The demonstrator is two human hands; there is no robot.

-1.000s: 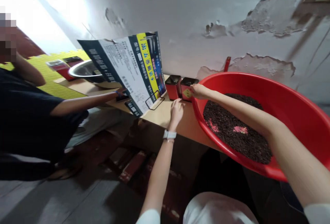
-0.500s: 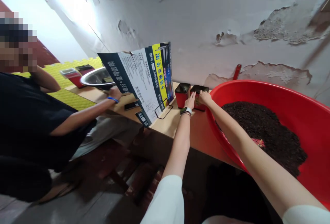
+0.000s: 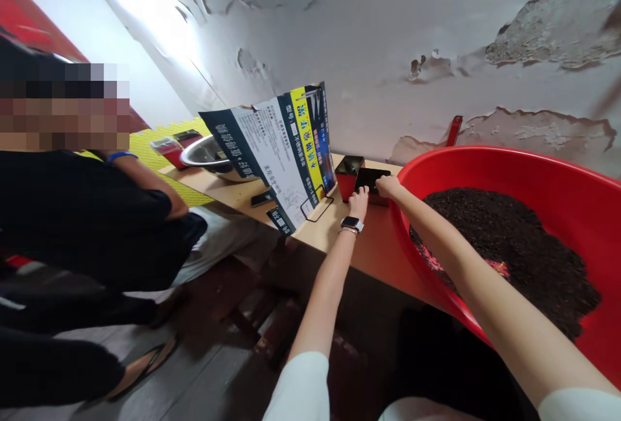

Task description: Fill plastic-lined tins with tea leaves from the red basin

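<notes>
On the narrow wooden table (image 3: 320,235), two red boxes with dark tops stand side by side against the wall. My right hand (image 3: 388,186) is closed on the right side of the nearer red box (image 3: 371,180). At its front left edge is my left hand (image 3: 359,202), fingers bent against it, a watch on the wrist. That box leans toward me, showing more of its dark top; whether this is a lid or an opening I cannot tell. The other red box (image 3: 345,183) stands just left of it.
A large red basin (image 3: 524,165) with dark loose material (image 3: 533,246) is at the right. A printed cardboard panel (image 3: 284,149) stands upright in a wire holder. Beyond it are a metal bowl (image 3: 194,152), a phone (image 3: 262,198) and a seated person (image 3: 97,214).
The nearer red box has tipped toward me. My left hand's fingers have gone from stretched to bent. The other person's arm has withdrawn from beside the bowl. The view has shifted slightly.
</notes>
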